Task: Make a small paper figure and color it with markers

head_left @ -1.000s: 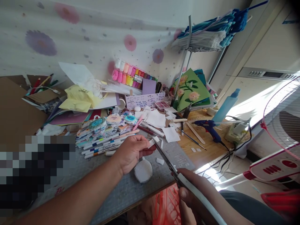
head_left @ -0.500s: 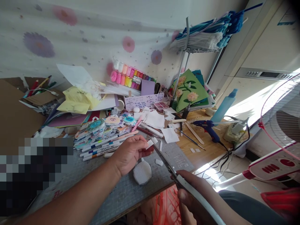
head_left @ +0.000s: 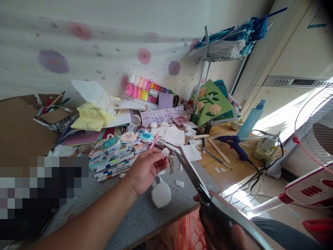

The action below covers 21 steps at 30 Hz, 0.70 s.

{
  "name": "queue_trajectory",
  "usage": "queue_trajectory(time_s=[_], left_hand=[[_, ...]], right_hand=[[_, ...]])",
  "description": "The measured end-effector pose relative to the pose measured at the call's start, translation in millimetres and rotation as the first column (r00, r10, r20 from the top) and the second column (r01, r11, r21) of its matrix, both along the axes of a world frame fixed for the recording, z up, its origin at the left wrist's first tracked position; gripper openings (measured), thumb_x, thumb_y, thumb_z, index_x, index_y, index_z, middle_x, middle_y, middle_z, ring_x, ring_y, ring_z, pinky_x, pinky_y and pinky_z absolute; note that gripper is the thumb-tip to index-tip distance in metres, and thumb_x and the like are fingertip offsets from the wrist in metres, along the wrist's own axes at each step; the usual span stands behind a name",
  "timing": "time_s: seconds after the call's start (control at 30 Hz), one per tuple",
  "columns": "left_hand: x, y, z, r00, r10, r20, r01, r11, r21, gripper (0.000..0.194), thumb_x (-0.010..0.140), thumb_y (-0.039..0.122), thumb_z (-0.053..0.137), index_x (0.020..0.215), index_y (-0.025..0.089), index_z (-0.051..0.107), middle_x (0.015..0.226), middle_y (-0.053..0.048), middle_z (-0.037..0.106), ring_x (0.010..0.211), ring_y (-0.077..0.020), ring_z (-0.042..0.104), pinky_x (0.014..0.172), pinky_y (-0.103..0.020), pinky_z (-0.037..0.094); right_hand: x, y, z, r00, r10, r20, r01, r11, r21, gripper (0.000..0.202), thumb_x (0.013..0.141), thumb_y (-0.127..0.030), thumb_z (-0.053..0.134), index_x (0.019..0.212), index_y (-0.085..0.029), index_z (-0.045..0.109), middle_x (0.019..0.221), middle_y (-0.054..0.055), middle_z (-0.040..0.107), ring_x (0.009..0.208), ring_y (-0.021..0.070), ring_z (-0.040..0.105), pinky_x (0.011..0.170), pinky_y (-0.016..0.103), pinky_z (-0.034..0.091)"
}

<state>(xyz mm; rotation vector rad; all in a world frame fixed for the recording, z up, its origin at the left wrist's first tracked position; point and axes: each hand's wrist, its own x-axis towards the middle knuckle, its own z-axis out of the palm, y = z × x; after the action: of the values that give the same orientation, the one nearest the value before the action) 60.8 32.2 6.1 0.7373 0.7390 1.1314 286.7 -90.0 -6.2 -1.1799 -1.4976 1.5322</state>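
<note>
Pinching a small white piece point(head_left: 165, 152), the left hand point(head_left: 146, 170) was left of the scissors point(head_left: 191, 172) gripped in the right hand point(head_left: 217, 224), their blades slightly parted.

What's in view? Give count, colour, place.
Small piece: one, white, in left hand
Scissors: one, dark and silver, in right hand
Mat: one, grey, centre front
Round pad: one, white, on mat
Markers: several, mostly white, centre left
Glue gun: one, blue, right
Bottle: one, pale blue, right
Flower card: one, green, right rear
Fuzzy sticks: many, blue and white, upper right
Fan: one, white and red, far right
Left hand: one, bare, centre
Right hand: one, bare, lower right
</note>
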Motion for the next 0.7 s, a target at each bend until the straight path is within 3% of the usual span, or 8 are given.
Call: queue_trajectory(time_s=[0.17, 0.37, 0.7], left_hand=[[2.8, -3.1, 1.7, 0.999, -0.022, 0.023, 0.022, 1.0, 0.004, 0.017, 0.058, 0.015, 0.083, 0.068, 0.014, 0.068, 0.067, -0.002, 0.071, 0.063, -0.0116, 0.065, 0.066, -0.023, 0.055], [4.9, -4.3, 2.9, 0.999, -0.029, 0.021, 0.028, 0.999, 0.032, 0.018, 0.058, 0.016, 0.083, 0.066, 0.014, 0.067, 0.064, 0.0, 0.069, 0.063, -0.0104, 0.064, 0.067, -0.022, 0.054], [10.0, -14.0, 2.5, 0.994, -0.068, -0.091, 0.077, 0.993, 0.094, 0.021, 0.057, 0.023, 0.083, 0.062, 0.016, 0.064, 0.061, 0.001, 0.064, 0.062, -0.0125, 0.063, 0.064, -0.023, 0.05]], right_hand=[[0.5, 1.6, -3.3, 0.998, -0.029, -0.054, 0.022, 0.992, -0.123, 0.088, 0.061, -0.089, 0.045, 0.116, -0.022, 0.062, 0.059, 0.002, 0.049, 0.06, 0.0197, 0.057, 0.058, 0.029, 0.05], [-1.2, 2.2, -3.1, 0.996, -0.026, -0.084, 0.013, 0.989, -0.146, 0.081, 0.058, -0.087, 0.051, 0.107, -0.025, 0.066, 0.057, 0.002, 0.047, 0.057, 0.0202, 0.055, 0.053, 0.029, 0.048], [-9.7, -3.8, -2.7, 0.982, -0.036, -0.185, 0.01, 0.99, -0.14, 0.072, 0.075, -0.077, 0.05, 0.117, -0.019, 0.059, 0.062, 0.001, 0.054, 0.055, 0.0148, 0.052, 0.056, 0.026, 0.046]])
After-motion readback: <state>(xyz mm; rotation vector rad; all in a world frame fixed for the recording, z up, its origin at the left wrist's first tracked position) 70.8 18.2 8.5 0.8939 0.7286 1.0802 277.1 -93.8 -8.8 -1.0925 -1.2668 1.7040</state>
